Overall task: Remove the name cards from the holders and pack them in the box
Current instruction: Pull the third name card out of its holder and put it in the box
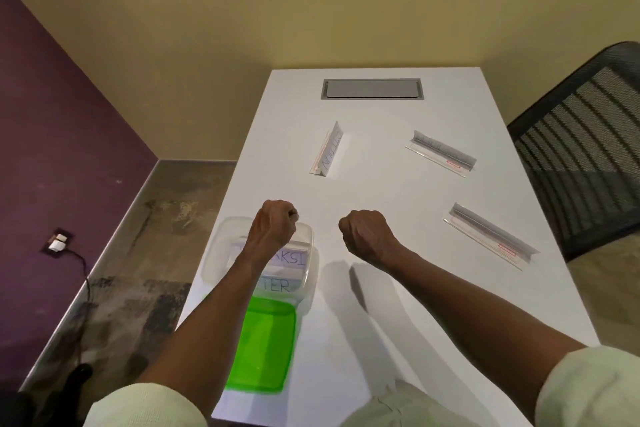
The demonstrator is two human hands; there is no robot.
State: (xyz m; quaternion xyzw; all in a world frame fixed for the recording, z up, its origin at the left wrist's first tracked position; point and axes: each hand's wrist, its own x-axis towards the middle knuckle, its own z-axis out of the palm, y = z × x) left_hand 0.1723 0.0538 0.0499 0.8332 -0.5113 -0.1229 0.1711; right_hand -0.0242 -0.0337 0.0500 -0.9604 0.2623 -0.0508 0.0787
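With both fists clenched on nothing: left hand (273, 229) over box (309, 263), right hand (367, 234) beside. Carded holder (329, 154) ahead between them, long axis running away, slightly nearer left hand.

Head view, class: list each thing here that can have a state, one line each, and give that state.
Clear box: open, lid off, name cards lying inside.
Green lid: off, flat on the table beside the box.
Far-left holder: card in it.
Far-right holder: looks empty.
Near-right holder: looks empty.
Left hand: fingers curled, holding nothing, above the box.
Right hand: fingers curled, holding nothing.
Table hatch: closed.
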